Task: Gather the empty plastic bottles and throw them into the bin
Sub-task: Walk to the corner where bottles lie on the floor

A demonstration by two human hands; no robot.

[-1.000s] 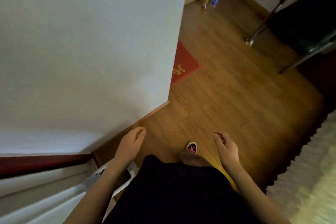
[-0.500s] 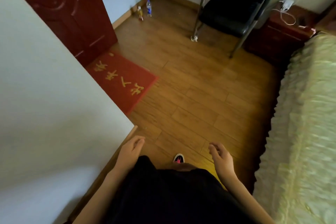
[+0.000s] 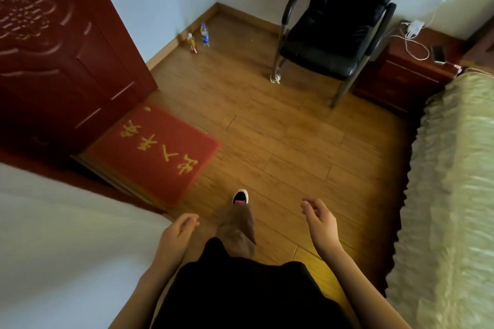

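Plastic bottles, a clear blue-labelled one (image 3: 204, 34) and a yellowish one (image 3: 190, 42), stand left of the black chair (image 3: 331, 43), well apart from the left hand (image 3: 178, 235) and right hand (image 3: 319, 222), both empty with loosely curled fingers

One head-worn wide-angle view, looking steeply down and forward from standing height onto the brown wood-plank floor (image 3: 267, 120). Closest in, the wearer's black-clad torso fills 6 o'clock; the black padded metal-framed chair (image 3: 328, 43) sits far off at 1 o'clock. No second view shares this scene.
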